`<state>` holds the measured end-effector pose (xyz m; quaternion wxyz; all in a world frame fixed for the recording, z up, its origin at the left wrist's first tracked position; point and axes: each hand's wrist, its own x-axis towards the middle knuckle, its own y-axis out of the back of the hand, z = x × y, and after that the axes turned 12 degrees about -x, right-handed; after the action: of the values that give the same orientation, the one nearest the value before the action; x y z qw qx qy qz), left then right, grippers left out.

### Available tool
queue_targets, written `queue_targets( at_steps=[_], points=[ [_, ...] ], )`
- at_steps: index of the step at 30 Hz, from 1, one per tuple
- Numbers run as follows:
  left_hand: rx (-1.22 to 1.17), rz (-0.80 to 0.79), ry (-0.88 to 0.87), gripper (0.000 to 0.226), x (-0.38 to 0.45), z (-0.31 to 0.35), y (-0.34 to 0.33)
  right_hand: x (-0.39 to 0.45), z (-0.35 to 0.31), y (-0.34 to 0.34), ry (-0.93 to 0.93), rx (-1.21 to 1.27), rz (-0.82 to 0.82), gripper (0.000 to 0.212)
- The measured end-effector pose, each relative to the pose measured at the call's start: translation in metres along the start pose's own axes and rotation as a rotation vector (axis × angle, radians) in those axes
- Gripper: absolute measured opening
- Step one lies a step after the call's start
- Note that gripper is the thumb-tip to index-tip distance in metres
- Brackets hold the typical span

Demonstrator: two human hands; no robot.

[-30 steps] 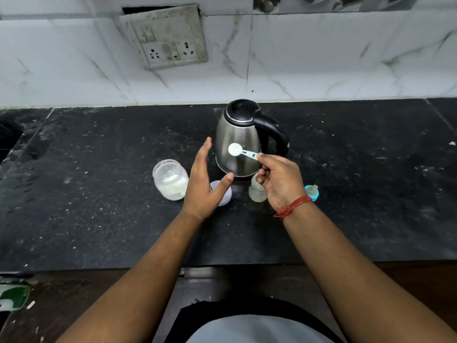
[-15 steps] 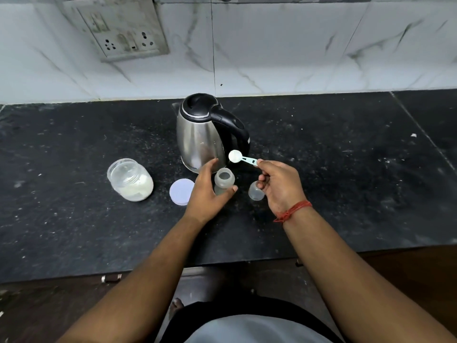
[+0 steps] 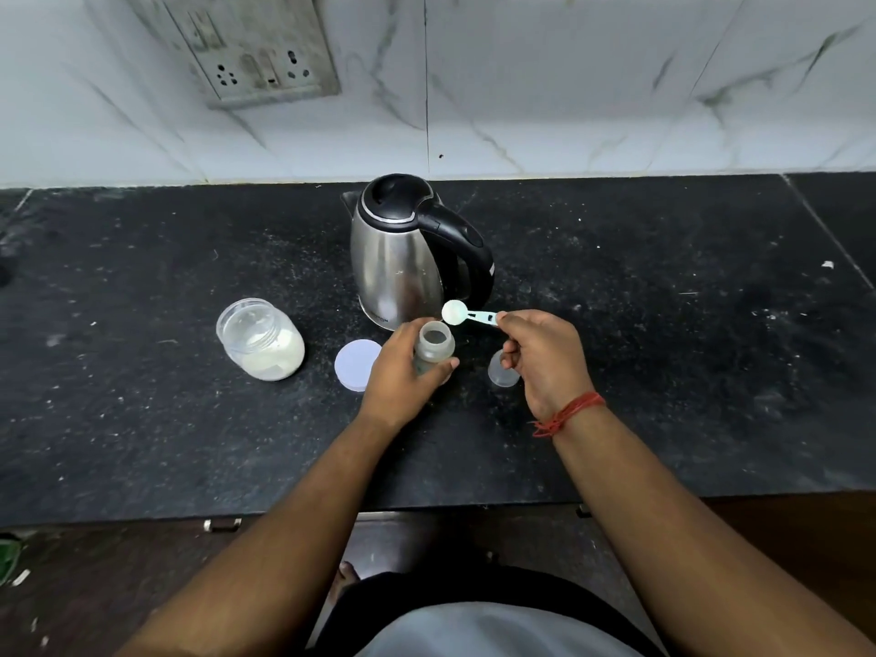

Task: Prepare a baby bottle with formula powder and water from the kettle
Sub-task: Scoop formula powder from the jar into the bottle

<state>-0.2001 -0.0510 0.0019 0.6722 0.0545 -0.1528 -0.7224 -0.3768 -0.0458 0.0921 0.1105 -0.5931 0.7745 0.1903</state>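
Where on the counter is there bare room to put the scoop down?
Right of the kettle and the clear cap, the counter is bare. Crowded: the strip from jar and lid to bottle.

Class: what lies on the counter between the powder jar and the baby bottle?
A white round lid, flat on the counter between powder jar and baby bottle, seen in the head view.

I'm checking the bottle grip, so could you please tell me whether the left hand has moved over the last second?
Yes. The left hand has moved right, away from the formula jar, and now grips the baby bottle.
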Motion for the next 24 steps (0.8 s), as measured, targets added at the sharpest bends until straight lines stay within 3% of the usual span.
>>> queue_targets(
  at_steps=[11, 16, 20, 24],
  points=[
    [0.163, 0.041, -0.112, 0.052, -0.004, 0.007, 0.047, -0.009, -0.005, -0.039, 0.331, -0.429, 0.049, 0.014],
    [0.218, 0.026, -0.12, 0.052, -0.006, 0.009, 0.061, -0.017, -0.008, -0.055, 0.628, -0.637, 0.107, 0.007],
    [0.218, 0.027, -0.143, 0.049, -0.006, 0.012, 0.069, -0.024, -0.014, -0.057, 0.961, -0.952, 0.008, 0.011],
    [0.201, 0.036, -0.142, 0.049, -0.006, 0.015, 0.073, -0.026, -0.022, -0.059, 1.091, -1.088, -0.048, 0.014]
  ],
)
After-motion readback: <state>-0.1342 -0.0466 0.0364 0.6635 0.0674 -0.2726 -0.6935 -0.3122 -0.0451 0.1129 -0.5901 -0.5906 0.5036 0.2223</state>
